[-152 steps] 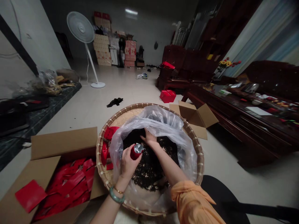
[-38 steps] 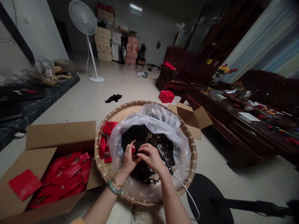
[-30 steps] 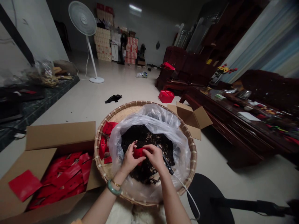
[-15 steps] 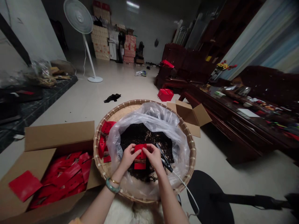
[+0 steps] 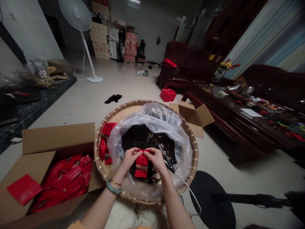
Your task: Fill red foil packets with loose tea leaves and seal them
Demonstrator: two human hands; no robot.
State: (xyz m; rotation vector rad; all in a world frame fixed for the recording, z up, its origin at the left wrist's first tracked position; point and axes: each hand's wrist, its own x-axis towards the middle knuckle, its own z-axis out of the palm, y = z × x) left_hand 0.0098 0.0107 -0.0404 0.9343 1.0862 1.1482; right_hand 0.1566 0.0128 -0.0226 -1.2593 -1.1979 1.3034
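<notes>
A small red pouch (image 5: 142, 165) hangs upright over a heap of dark loose tea (image 5: 143, 140). My left hand (image 5: 130, 157) and my right hand (image 5: 156, 158) both pinch its top edge, fingers closed on it. The tea lies in a clear plastic bag (image 5: 154, 121) that sits in a round woven basket tray (image 5: 119, 111). A dark clip with a white cord (image 5: 166, 160) lies against my right wrist. Red pouches (image 5: 106, 140) lie in the tray's left part, beside the bag.
A cardboard box of red pouches (image 5: 64, 178) stands open at the left. A small open carton (image 5: 194, 116) sits behind the tray on the right. A dark wooden table (image 5: 238, 114) runs along the right. A standing fan (image 5: 78, 19) and stacked cartons are far back.
Five seconds ago my left hand held the open pouch while my right hand reached into the tea. Since then both hands came together at its top, and it now hangs flattened from my fingers.
</notes>
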